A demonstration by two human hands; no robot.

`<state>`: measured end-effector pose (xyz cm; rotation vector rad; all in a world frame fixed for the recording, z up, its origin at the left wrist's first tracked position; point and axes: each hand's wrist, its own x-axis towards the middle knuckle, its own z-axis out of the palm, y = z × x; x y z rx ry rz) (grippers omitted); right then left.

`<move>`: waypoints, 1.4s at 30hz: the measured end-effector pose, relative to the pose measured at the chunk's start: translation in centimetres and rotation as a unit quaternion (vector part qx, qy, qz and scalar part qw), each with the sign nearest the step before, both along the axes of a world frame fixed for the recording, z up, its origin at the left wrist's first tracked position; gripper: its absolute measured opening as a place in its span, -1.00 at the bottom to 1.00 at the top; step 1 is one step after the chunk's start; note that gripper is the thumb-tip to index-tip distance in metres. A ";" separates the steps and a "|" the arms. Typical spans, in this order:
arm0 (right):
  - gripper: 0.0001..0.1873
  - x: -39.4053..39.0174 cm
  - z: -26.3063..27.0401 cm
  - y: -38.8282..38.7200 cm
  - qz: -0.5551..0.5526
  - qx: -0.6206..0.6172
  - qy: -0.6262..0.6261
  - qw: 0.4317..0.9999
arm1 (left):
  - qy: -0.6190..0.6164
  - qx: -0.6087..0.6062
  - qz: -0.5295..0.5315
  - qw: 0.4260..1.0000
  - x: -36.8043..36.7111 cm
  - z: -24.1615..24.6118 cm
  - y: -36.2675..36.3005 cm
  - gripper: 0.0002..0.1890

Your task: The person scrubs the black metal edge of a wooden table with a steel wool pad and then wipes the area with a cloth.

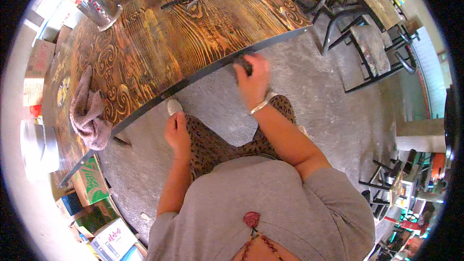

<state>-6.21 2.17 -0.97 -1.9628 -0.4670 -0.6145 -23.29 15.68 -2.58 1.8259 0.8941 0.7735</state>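
A wooden table (pixel 159 50) with carved scrolls and a dark metal edge stands before me. My right hand (pixel 253 79), blurred, is just off that edge with thumb and fingers curved apart. A dark patch shows between them; whether it is a held thing or shadow, I cannot tell. Lower and to the left, my left hand (pixel 177 132) has its fingers curled in beside my patterned trouser leg (pixel 210 145), with nothing visible in it. A crumpled mauve cloth (pixel 87 116) hangs over the table's left corner. Near the far left edge, a metal holder (pixel 97 9) contains red-and-white sticks.
Printed cardboard boxes (pixel 88 181) are stacked on the floor at left, below a shiny metal container (pixel 38 146). A stool (pixel 371 49) and black metal frames stand at upper right beside another table (pixel 380 3). More furniture is at lower right.
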 end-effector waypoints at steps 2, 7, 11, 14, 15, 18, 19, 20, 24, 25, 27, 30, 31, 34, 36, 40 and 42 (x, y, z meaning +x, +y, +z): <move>-0.71 -1.7 -0.1 1.0 0.055 -0.077 -0.033 0.995 | 0.020 0.013 -0.029 0.999 0.2 0.1 -0.3 -0.77; -0.71 -2.1 0.7 1.4 0.073 -0.048 -0.028 0.996 | -0.036 0.036 -0.051 0.997 -0.1 -0.3 -0.4 -0.77; -0.69 -2.2 1.0 2.4 0.063 -0.060 -0.057 0.995 | -0.020 0.011 -0.051 0.998 -0.8 -0.4 -0.2 -0.77; -0.68 -5.8 1.5 5.2 0.205 -0.148 -0.125 0.959 | -0.034 0.010 -0.092 0.995 -0.1 -0.8 -0.5 -0.77; -0.68 -6.4 1.7 6.0 0.230 -0.128 -0.108 0.959 | -0.039 0.017 -0.111 0.993 -0.1 -0.8 -0.5 -0.76; -0.67 -7.1 1.6 7.3 0.282 -0.100 -0.084 0.951 | -0.045 -0.094 -0.116 0.988 -0.6 -0.7 -0.2 -0.75; -0.67 -6.9 1.4 7.0 0.251 -0.109 -0.125 0.953 | -0.047 -0.128 -0.113 0.984 -1.0 -0.6 0.1 -0.74; -0.68 -6.3 1.3 6.2 0.220 -0.118 -0.167 0.954 | -0.095 -0.175 -0.101 0.975 -1.1 -0.4 0.0 -0.74; -0.66 -3.8 1.2 3.8 0.044 0.048 0.013 0.998 | -0.087 -0.079 -0.086 0.989 -1.6 -1.1 0.2 -0.74; -0.66 -4.1 1.3 4.3 0.060 0.016 -0.003 0.998 | -0.085 -0.087 -0.088 0.989 -1.3 -1.7 0.1 -0.74; -0.66 -4.9 1.4 4.9 0.087 -0.048 -0.036 0.994 | -0.087 -0.110 -0.090 0.986 -0.9 -1.8 -0.1 -0.74; -0.61 -7.6 1.7 6.7 0.285 -0.131 -0.030 0.949 | -0.107 -0.235 -0.090 0.962 -0.9 -0.5 0.0 -0.72; -0.60 -8.0 1.8 7.1 0.337 -0.143 -0.050 0.929 | -0.129 -0.215 -0.075 0.965 -1.1 -0.3 0.2 -0.71; -0.57 -8.7 2.0 6.9 0.356 -0.137 -0.073 0.921 | -0.189 -0.167 -0.048 0.966 -2.1 0.5 0.8 -0.70; -0.56 -9.3 2.6 7.0 0.383 -0.103 -0.060 0.916 | -0.224 -0.152 -0.063 0.961 -3.1 1.5 1.3 -0.69; -0.53 -8.5 4.9 7.0 0.334 -0.045 -0.130 0.933 | -0.203 0.291 0.162 0.921 -5.6 3.8 6.9 -0.60; -0.51 -6.7 6.5 7.1 0.273 -0.071 -0.184 0.942 | -0.076 0.421 0.243 0.871 -6.5 8.2 11.4 -0.54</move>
